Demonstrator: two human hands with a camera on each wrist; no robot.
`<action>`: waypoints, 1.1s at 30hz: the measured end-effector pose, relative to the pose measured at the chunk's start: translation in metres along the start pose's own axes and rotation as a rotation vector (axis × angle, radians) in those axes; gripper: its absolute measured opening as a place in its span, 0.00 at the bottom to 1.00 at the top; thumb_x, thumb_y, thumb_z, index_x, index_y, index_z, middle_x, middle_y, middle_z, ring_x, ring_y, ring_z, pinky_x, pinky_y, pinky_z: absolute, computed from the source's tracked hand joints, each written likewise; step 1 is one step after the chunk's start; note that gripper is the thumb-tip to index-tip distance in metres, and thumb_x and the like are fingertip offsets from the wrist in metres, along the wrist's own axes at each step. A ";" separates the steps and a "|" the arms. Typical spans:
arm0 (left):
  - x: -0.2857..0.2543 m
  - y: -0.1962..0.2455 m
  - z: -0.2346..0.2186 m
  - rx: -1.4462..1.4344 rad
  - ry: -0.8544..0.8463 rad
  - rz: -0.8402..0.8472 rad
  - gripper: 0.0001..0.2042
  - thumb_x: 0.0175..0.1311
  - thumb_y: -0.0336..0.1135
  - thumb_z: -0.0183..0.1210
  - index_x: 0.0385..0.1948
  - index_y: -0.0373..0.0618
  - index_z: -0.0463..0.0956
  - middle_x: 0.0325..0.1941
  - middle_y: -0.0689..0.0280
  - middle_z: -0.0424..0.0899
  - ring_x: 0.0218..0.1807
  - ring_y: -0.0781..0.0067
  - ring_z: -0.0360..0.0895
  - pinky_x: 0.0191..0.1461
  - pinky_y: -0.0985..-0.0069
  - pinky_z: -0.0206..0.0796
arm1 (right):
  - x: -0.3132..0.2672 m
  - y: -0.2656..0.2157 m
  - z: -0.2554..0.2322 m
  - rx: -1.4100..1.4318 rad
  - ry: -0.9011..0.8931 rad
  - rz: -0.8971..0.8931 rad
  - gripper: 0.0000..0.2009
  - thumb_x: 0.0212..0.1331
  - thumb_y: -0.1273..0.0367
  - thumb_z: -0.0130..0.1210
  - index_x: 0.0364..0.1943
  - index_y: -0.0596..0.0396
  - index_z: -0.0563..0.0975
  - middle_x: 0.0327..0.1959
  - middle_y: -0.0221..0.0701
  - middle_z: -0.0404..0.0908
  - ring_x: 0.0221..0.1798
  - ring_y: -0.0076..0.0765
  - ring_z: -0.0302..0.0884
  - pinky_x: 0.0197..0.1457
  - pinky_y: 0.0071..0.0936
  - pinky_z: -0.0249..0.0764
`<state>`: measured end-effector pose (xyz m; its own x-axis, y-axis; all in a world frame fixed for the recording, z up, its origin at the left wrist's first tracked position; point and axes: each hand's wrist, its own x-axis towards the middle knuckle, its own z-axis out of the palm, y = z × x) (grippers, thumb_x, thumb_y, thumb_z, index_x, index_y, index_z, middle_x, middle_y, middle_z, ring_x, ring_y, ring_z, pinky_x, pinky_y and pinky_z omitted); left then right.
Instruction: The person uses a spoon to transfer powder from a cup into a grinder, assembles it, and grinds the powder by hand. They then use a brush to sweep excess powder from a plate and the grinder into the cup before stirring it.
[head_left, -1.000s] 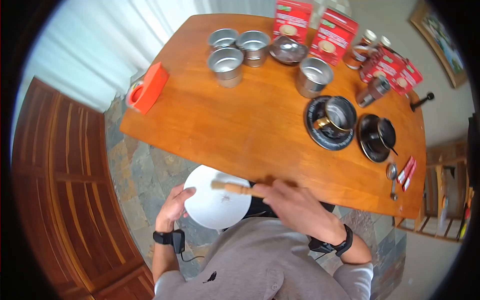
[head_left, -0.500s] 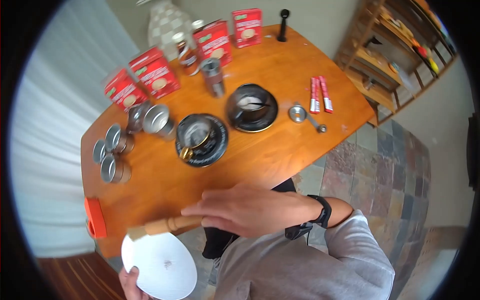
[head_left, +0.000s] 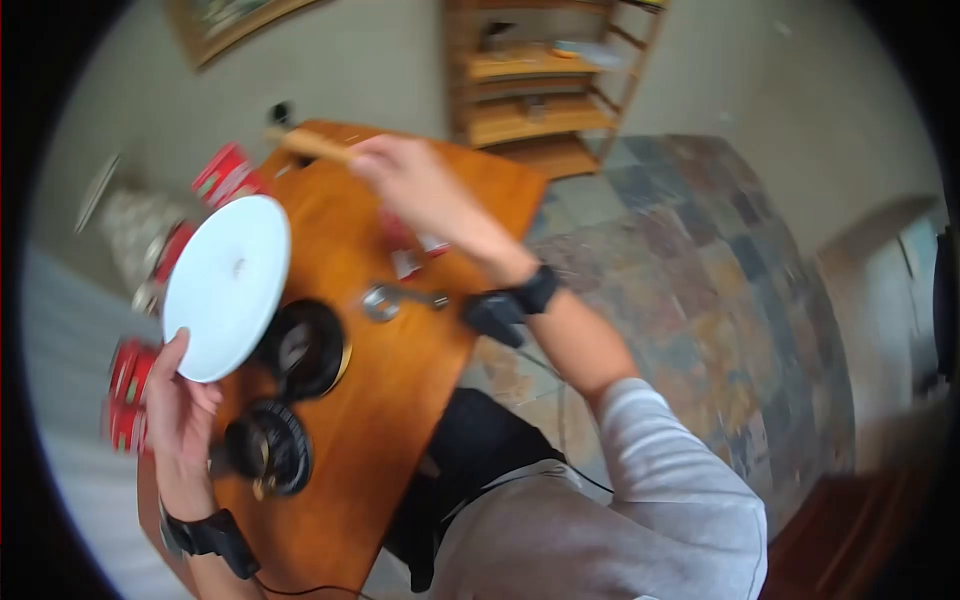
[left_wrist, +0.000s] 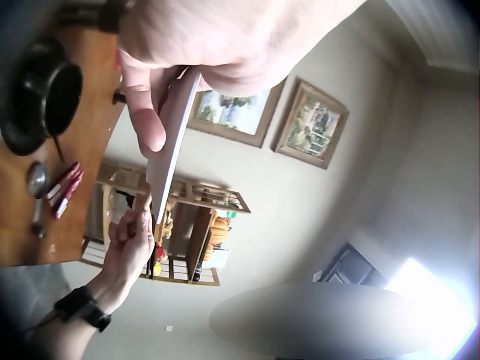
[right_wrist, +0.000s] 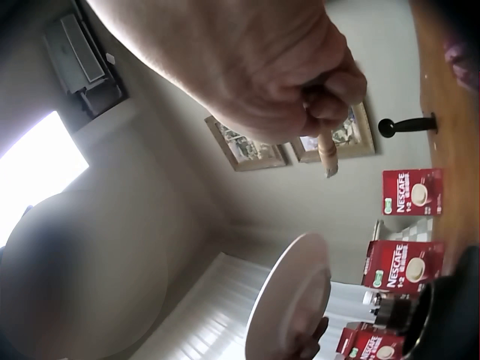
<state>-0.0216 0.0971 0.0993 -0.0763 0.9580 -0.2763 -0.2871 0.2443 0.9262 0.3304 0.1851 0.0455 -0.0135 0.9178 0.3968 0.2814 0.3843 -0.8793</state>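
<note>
My left hand (head_left: 182, 415) grips the rim of a round white plate (head_left: 222, 310), thumb on the upper face and fingers behind it. A small grey patch of specks marks the plate's middle. Raised over the table (head_left: 365, 375), the plate is tilted and hides part of the coffee things. My right hand (head_left: 415, 190) holds a brush (head_left: 318, 147) by its wooden handle, over the table's far end and apart from the plate. In the right wrist view, curled fingers wrap the brush handle (right_wrist: 328, 154); the bristle end is blurred in the head view.
Below the plate stand a black cup on a saucer (head_left: 335, 345) and another cup and saucer (head_left: 290, 445). A metal spoon-like tool (head_left: 382, 302) and red sachets (head_left: 405, 262) lie nearby. Red Nescafe boxes (right_wrist: 412, 192) line the far side, near a small black-handled tool (right_wrist: 409, 125).
The head view has swung to the right. Both hands have risen from the table's front edge to over the table, the left carrying the plate and the right the brush, now farther apart.
</note>
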 end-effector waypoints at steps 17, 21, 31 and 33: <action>0.265 -0.071 0.031 0.062 -0.104 -0.339 0.17 0.79 0.33 0.53 0.64 0.39 0.71 0.53 0.48 0.88 0.48 0.49 0.91 0.33 0.67 0.89 | 0.038 0.062 0.059 -0.397 -0.172 0.065 0.14 0.65 0.69 0.53 0.40 0.68 0.86 0.38 0.57 0.87 0.45 0.65 0.87 0.50 0.54 0.82; 0.285 -0.080 0.019 0.067 -0.074 -0.375 0.16 0.78 0.32 0.55 0.63 0.42 0.72 0.54 0.49 0.88 0.48 0.49 0.91 0.31 0.68 0.87 | 0.033 0.054 0.060 -0.377 -0.199 0.094 0.12 0.63 0.71 0.56 0.37 0.71 0.85 0.38 0.60 0.86 0.43 0.65 0.88 0.47 0.52 0.82; 0.281 -0.073 0.004 0.072 0.101 -0.452 0.18 0.75 0.33 0.56 0.63 0.40 0.69 0.54 0.51 0.83 0.45 0.53 0.87 0.44 0.64 0.86 | 0.047 0.067 0.077 -0.445 -0.227 0.115 0.09 0.59 0.73 0.57 0.35 0.65 0.87 0.36 0.57 0.87 0.42 0.64 0.88 0.46 0.52 0.82; 0.268 -0.062 0.005 0.063 0.161 -0.531 0.19 0.73 0.30 0.58 0.63 0.42 0.69 0.57 0.53 0.81 0.49 0.55 0.86 0.49 0.62 0.85 | 0.048 0.072 0.076 -0.494 -0.170 0.070 0.08 0.58 0.72 0.58 0.32 0.63 0.87 0.34 0.56 0.87 0.40 0.63 0.88 0.45 0.52 0.83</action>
<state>-0.0195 0.3391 -0.0311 -0.0836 0.6673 -0.7401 -0.2685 0.7002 0.6616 0.2773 0.2646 -0.0189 -0.1224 0.9586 0.2570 0.7055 0.2662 -0.6568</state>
